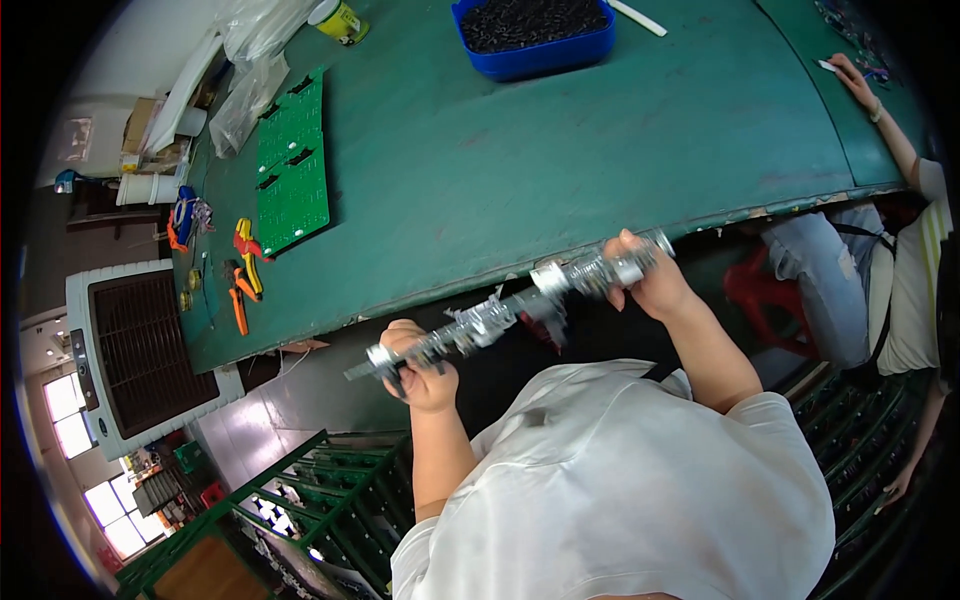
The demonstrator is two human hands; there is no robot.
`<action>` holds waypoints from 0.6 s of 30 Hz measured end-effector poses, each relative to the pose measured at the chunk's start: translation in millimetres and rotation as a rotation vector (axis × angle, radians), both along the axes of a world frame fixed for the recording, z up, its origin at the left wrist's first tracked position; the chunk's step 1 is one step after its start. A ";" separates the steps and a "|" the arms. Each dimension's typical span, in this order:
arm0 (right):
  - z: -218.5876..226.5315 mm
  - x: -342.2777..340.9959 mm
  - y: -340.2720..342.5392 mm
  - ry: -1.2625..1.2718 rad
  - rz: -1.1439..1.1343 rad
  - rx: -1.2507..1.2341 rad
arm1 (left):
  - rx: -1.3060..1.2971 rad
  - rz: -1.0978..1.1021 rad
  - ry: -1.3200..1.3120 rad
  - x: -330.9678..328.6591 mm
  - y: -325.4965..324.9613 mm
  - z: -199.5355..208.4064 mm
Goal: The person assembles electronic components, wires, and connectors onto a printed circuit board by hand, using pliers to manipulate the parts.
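Between my two hands is a circuit board (490,318), seen nearly edge-on and blurred, with silvery and grey parts along it. My left hand (425,378) closes round its left end. My right hand (655,285) grips the right end, which is raised higher in the picture. The board is held in the air over the table's front edge, touching neither of the green boards. On the table at the left lie green circuit boards (293,170) with black parts on them.
A blue bin (540,62) of small black parts stands at the table's far side. Orange-handled pliers (240,295) and a yellow-and-red tool (247,240) lie left, below a yellow-green can (338,22). At right, another person's hand (855,82) holds something white. Green racks (310,490) stand behind me.
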State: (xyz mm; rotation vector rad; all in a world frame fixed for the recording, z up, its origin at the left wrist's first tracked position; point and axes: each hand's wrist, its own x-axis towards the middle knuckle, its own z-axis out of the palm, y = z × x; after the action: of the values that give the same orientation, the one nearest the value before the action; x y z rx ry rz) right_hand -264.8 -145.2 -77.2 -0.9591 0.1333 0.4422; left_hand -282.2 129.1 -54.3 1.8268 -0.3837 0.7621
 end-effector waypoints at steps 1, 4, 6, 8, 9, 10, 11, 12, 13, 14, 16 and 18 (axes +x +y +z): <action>-8.0 -1.5 -0.6 -0.035 0.001 -0.024 | 0.015 0.218 0.118 -9.6 -1.2 -3.1; -2.6 -3.0 -0.7 -0.071 0.005 -0.088 | -0.052 0.103 0.174 -5.7 1.6 6.8; 1.4 -6.2 -0.8 -0.116 0.011 -0.090 | -0.117 0.092 0.201 -1.0 0.8 8.3; 2.1 -8.8 -2.7 -0.182 0.043 -0.085 | -0.189 0.027 0.299 -2.1 3.2 11.9; 4.1 -10.0 -2.9 -0.187 0.051 -0.091 | -0.197 0.033 0.294 -2.5 4.3 13.1; 6.0 -11.0 -3.4 -0.221 0.078 -0.103 | -0.236 0.004 0.314 -2.8 4.8 13.7; 7.4 -11.8 -4.1 -0.255 0.105 -0.115 | -0.274 -0.025 0.334 -3.2 5.3 13.7; 8.0 -12.3 -4.5 -0.274 0.112 -0.110 | -0.279 -0.023 0.330 -3.6 6.9 13.4; 9.5 -13.1 -4.7 -0.277 0.115 -0.114 | -0.274 -0.023 0.343 -4.5 8.9 12.3; 11.7 -13.9 -4.6 -0.301 0.107 -0.121 | -0.268 -0.024 0.356 -5.4 10.4 11.3; 14.9 -13.3 -4.2 -0.329 0.102 -0.127 | -0.290 -0.043 0.357 -6.1 13.0 10.2; 17.1 -11.2 -3.8 -0.356 0.117 -0.106 | -0.307 -0.063 0.358 -7.0 14.5 10.1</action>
State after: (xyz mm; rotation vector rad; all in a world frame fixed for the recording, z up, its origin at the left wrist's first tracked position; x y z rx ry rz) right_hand -276.0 -149.0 -60.1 -1.1392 -0.2244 0.3679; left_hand -289.2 143.6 -44.2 1.6095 -0.0837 0.4110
